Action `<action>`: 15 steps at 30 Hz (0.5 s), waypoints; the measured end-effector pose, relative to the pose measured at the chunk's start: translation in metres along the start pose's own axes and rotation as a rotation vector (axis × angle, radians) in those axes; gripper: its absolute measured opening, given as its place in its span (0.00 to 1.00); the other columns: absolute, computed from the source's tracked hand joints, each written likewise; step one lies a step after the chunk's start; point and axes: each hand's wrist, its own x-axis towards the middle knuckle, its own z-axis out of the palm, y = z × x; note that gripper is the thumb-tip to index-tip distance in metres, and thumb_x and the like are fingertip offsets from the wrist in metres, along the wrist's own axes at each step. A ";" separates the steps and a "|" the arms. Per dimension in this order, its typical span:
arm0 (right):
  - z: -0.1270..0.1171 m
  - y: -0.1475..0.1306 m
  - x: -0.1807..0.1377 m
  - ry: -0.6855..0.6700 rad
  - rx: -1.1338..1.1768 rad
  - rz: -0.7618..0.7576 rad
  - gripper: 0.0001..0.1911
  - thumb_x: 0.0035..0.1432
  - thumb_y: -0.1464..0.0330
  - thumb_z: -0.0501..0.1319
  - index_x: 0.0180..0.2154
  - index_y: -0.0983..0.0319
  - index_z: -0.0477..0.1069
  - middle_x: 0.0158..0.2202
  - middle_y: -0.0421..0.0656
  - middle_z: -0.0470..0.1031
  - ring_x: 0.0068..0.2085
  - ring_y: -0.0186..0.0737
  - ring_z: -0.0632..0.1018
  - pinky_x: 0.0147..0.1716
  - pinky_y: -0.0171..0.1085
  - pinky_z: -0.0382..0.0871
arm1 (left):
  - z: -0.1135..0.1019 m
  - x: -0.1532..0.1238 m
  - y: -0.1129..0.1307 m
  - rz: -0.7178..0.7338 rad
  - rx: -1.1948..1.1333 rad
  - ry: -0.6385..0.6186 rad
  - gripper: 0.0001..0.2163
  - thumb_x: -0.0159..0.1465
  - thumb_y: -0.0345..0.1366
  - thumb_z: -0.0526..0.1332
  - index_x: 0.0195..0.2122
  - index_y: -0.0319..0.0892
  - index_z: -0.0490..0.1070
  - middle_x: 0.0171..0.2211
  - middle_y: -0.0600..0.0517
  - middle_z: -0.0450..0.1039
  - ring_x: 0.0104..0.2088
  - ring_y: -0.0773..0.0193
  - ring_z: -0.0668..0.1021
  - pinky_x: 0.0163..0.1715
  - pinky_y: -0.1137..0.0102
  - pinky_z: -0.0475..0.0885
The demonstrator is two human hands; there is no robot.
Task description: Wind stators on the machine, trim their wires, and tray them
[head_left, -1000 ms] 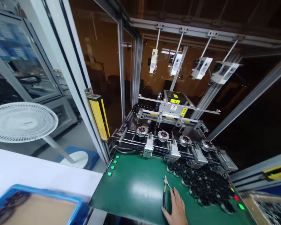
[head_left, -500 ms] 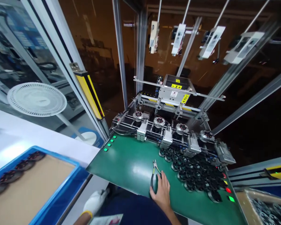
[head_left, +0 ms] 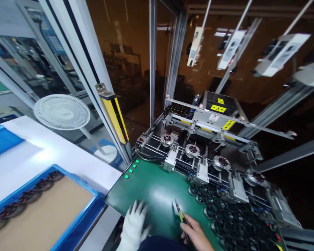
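Observation:
My right hand (head_left: 195,232), bare, is wrapped round a pair of cutting pliers (head_left: 181,213) with green and black handles. Their jaws point away from me, just over the green work mat (head_left: 146,186). My left hand (head_left: 134,225) wears a white glove and is at the mat's near edge, fingers spread, holding nothing. To the right of the pliers lies a crowd of black ring-shaped parts (head_left: 235,221). Behind the mat, several round wound parts, one of them a motor stator-like piece (head_left: 192,150), sit in the machine's holders.
At the left, a blue tray (head_left: 94,195) with a cardboard sheet and a row of dark round parts stands on a white table (head_left: 28,139). A white fan (head_left: 62,111) is behind it. A yellow light barrier (head_left: 116,120) runs up the machine frame. Small green lit buttons (head_left: 131,170) line the mat's left side.
The pliers, which lay on the mat under my right hand, are now lifted in its grip. My gloved left hand has come up to the mat and spread. The view has swung left.

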 end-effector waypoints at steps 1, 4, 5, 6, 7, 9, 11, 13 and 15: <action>-0.008 -0.012 -0.002 -0.052 0.144 0.018 0.30 0.59 0.52 0.58 0.55 0.65 0.72 0.38 0.50 0.80 0.34 0.49 0.82 0.30 0.42 0.77 | 0.009 0.006 0.004 -0.008 0.037 -0.028 0.26 0.55 0.47 0.67 0.55 0.47 0.76 0.57 0.43 0.78 0.58 0.40 0.77 0.56 0.51 0.70; -0.047 -0.070 -0.006 -0.208 0.654 0.030 0.31 0.56 0.48 0.67 0.52 0.63 0.73 0.45 0.51 0.79 0.32 0.41 0.79 0.26 0.37 0.72 | 0.029 0.021 0.011 -0.011 0.064 -0.102 0.30 0.53 0.49 0.68 0.58 0.48 0.74 0.61 0.42 0.74 0.60 0.38 0.74 0.61 0.47 0.63; -0.064 -0.095 -0.005 -0.251 0.729 0.019 0.30 0.55 0.49 0.70 0.51 0.63 0.73 0.44 0.50 0.79 0.32 0.40 0.78 0.26 0.36 0.71 | 0.033 0.023 0.011 0.006 0.051 -0.098 0.30 0.54 0.49 0.68 0.59 0.48 0.73 0.61 0.42 0.74 0.61 0.40 0.73 0.62 0.48 0.61; -0.081 -0.122 -0.002 -0.271 0.763 -0.005 0.29 0.55 0.50 0.71 0.50 0.63 0.74 0.43 0.49 0.79 0.32 0.39 0.78 0.27 0.35 0.71 | 0.037 0.025 0.009 0.023 0.031 -0.081 0.30 0.54 0.50 0.68 0.59 0.48 0.72 0.61 0.43 0.74 0.61 0.41 0.73 0.63 0.49 0.60; -0.098 -0.150 0.003 -0.276 0.758 -0.026 0.29 0.56 0.51 0.72 0.51 0.63 0.74 0.43 0.49 0.79 0.33 0.39 0.78 0.28 0.35 0.71 | 0.040 0.025 0.008 0.041 0.006 -0.054 0.30 0.55 0.51 0.68 0.58 0.48 0.72 0.60 0.43 0.75 0.60 0.42 0.73 0.63 0.50 0.59; -0.128 -0.202 0.020 -0.319 0.715 -0.035 0.28 0.56 0.52 0.72 0.52 0.61 0.74 0.45 0.50 0.80 0.36 0.40 0.79 0.32 0.37 0.74 | 0.045 0.025 0.003 0.069 -0.046 0.011 0.30 0.56 0.56 0.67 0.57 0.47 0.72 0.58 0.43 0.76 0.59 0.44 0.73 0.63 0.52 0.59; -0.150 -0.247 0.043 -0.386 0.679 -0.025 0.28 0.56 0.52 0.72 0.53 0.59 0.73 0.48 0.51 0.79 0.45 0.47 0.81 0.42 0.43 0.77 | 0.051 0.024 -0.001 0.093 -0.078 0.060 0.31 0.57 0.60 0.65 0.56 0.46 0.73 0.56 0.43 0.77 0.58 0.45 0.74 0.62 0.53 0.60; -0.164 -0.283 0.071 -0.453 0.663 -0.027 0.28 0.56 0.52 0.73 0.52 0.58 0.72 0.49 0.51 0.79 0.53 0.53 0.79 0.49 0.50 0.76 | 0.058 0.022 -0.004 0.104 -0.070 0.068 0.29 0.58 0.62 0.64 0.53 0.47 0.74 0.54 0.44 0.79 0.56 0.47 0.74 0.61 0.54 0.60; -0.170 -0.309 0.097 -0.500 0.641 -0.039 0.26 0.56 0.53 0.72 0.51 0.58 0.72 0.45 0.49 0.80 0.51 0.53 0.80 0.48 0.49 0.77 | 0.064 0.018 -0.006 0.110 -0.036 0.045 0.25 0.59 0.61 0.63 0.50 0.49 0.77 0.52 0.47 0.80 0.55 0.49 0.75 0.60 0.56 0.61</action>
